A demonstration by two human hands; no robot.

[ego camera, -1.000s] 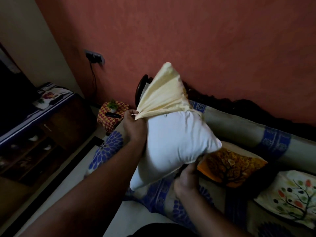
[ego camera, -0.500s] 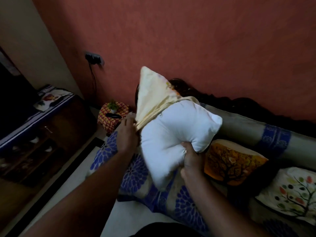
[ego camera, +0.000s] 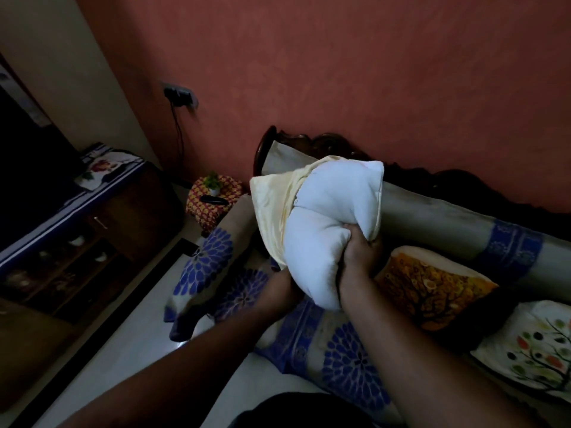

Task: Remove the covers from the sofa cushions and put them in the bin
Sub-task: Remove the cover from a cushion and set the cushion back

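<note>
A white cushion insert (ego camera: 327, 211) sticks most of the way out of its pale yellow cover (ego camera: 272, 208) above the sofa (ego camera: 438, 223). My right hand (ego camera: 358, 257) squeezes the insert at its middle and folds it. My left hand (ego camera: 279, 288) is lower and partly hidden under the insert, at the cover's bottom edge; its grip cannot be seen. Two covered cushions lie on the seat: an orange tree-print one (ego camera: 429, 288) and a white one with coloured leaves (ego camera: 534, 350). No bin is in view.
The sofa has a grey and blue flower throw (ego camera: 349, 359) and a dark carved back against the red wall. A small patterned stool (ego camera: 213, 199) with a plant and a remote stands left of it. A dark wooden cabinet (ego camera: 77, 230) runs along the left.
The cushion has come down from chest height toward the seat. My right hand squeezes the insert harder, and my left hand has dropped from the cover's side to below the insert.
</note>
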